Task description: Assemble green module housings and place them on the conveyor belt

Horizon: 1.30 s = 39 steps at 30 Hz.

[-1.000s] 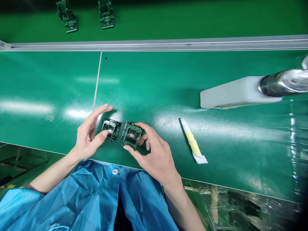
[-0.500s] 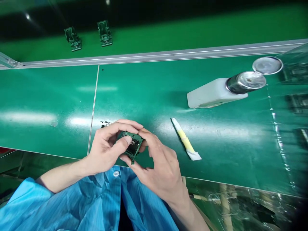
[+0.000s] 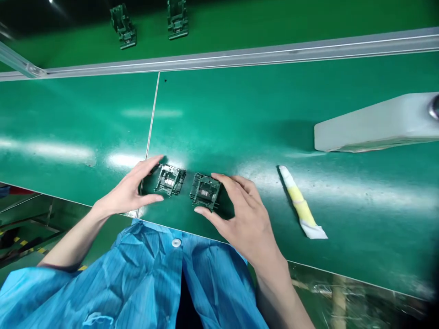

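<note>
Two small dark green frame-like parts lie side by side on the green table. The left part (image 3: 170,180) shows a bright metallic plate in its middle; my left hand (image 3: 128,189) is at its left side, thumb and fingers spread apart, not closed on it. Around the right part (image 3: 205,192) is my right hand (image 3: 242,212), with its forefinger at the upper right corner and its thumb along the lower edge. The right part appears to rest on the table between those fingertips.
A white-and-yellow wrapped stick (image 3: 302,205) lies right of my right hand. Farther right is a white bottle (image 3: 370,125), cut off by the frame. Behind a metal rail (image 3: 240,57), two similar green parts (image 3: 177,20) sit on the upper green surface.
The green part held up in both hands is now down at the table, at my right hand. My left hand has let go and moved left, beside the other part. The view has shifted.
</note>
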Each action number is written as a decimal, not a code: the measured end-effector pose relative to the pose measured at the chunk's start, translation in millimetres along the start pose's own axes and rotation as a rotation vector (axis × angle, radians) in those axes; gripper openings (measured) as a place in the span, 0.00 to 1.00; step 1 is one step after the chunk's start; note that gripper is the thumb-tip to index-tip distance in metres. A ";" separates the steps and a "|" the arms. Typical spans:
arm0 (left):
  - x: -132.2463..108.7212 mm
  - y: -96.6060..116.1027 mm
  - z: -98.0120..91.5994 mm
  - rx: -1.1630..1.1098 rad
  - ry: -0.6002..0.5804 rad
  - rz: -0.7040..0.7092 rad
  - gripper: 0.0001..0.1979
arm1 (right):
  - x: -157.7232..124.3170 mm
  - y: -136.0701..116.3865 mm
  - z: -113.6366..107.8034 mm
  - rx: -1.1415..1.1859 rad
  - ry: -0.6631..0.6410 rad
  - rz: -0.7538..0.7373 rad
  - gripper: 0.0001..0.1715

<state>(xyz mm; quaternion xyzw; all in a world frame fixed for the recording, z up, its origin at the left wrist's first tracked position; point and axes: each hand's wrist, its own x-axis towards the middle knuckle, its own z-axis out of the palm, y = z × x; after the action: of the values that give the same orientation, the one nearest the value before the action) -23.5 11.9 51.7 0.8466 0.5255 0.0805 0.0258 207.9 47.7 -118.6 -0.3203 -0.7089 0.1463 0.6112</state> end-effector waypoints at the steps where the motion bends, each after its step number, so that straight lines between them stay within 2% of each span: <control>1: 2.6 0.0 7.1 -0.012 0.027 0.031 0.40 | 2.0 -3.2 3.6 0.009 -0.021 0.000 0.30; 5: 11.0 8.7 27.5 -0.162 0.134 0.059 0.32 | 10.0 -25.4 -1.3 -0.025 -0.047 -0.014 0.31; 11: 8.1 19.1 42.2 -0.675 0.211 0.066 0.30 | 17.9 -63.3 -39.7 -0.301 -0.049 -0.140 0.27; 17: 9.4 21.5 50.2 -0.798 0.208 0.078 0.31 | 18.3 -72.0 -50.0 -0.427 -0.032 -0.189 0.21; 25: 8.7 26.0 51.2 -0.718 0.199 0.071 0.31 | 9.2 -65.7 -50.5 -0.368 -0.008 -0.154 0.27; 28: 8.5 29.1 47.9 -0.614 0.170 0.085 0.31 | 4.3 -60.4 -50.7 -0.298 0.013 -0.128 0.28; 33: 10.2 45.3 31.6 -0.286 0.192 0.200 0.35 | -9.5 -48.7 -43.6 -0.044 0.094 -0.024 0.36; 39: 14.2 73.3 13.7 0.014 0.163 0.326 0.39 | -27.9 -33.0 -17.6 0.326 0.283 0.050 0.39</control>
<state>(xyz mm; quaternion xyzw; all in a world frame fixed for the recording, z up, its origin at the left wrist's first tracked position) 49.8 -7.6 49.2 0.9114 0.3822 0.1480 -0.0362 217.1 2.0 -116.7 -0.2522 -0.5746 0.2277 0.7446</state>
